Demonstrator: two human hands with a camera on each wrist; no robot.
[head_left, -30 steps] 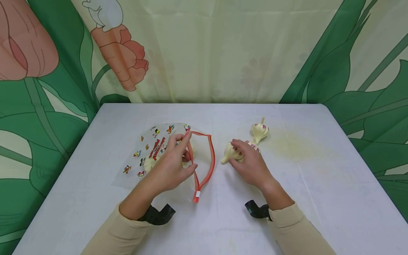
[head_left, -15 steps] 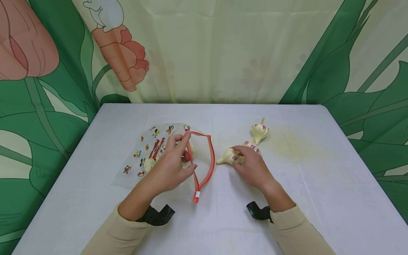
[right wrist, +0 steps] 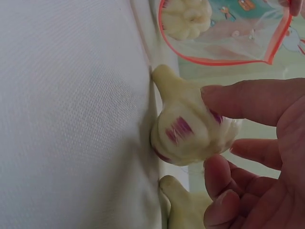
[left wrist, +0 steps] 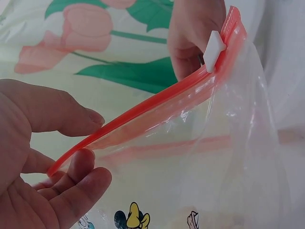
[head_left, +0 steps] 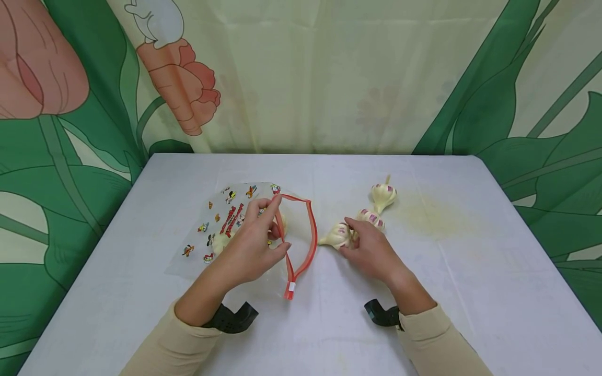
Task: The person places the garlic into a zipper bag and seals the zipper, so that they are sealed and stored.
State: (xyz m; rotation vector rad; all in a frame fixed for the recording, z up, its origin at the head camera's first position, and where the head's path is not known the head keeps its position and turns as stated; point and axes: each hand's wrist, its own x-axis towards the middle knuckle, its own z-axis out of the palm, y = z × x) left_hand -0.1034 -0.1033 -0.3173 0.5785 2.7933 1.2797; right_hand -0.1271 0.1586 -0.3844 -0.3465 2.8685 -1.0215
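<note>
1. Since the earlier frames, your right hand (head_left: pixel 373 253) has come slightly nearer to you, and the garlic bulb (head_left: pixel 337 236) at its fingers has shifted a little left and swung its stem toward the bag (head_left: pixel 213 209); your left hand (head_left: pixel 251 248) has stayed put.
2. Nearest you are your two beige sleeves (head_left: pixel 181 334), with a black wrist camera (head_left: pixel 234 317) below the left hand and another (head_left: pixel 383 313) by the right.
3. Next comes the white slider (head_left: pixel 292 286), at the near end of the bag's orange-red rim (head_left: pixel 314 230).
4. Your left fingers grip that rim, thumb on one face and other fingers on the opposite one, and the mouth gapes toward the right. The clear bag, printed with cartoon figures, has pale garlic inside.
5. Your right fingers (right wrist: pixel 228 102) pinch the purple-streaked bulb, its stem pointing at the bag mouth. You cannot tell whether it rests fully on the surface (head_left: pixel 329 334).
6. Just beyond lies a second bulb (head_left: pixel 372 218), partly behind your right hand, then a third (head_left: pixel 383 195), stem pointing away.
7. Farthest off hangs a cream cloth (head_left: pixel 320 78) with green leaves, a pink tulip and a carrot.
</note>
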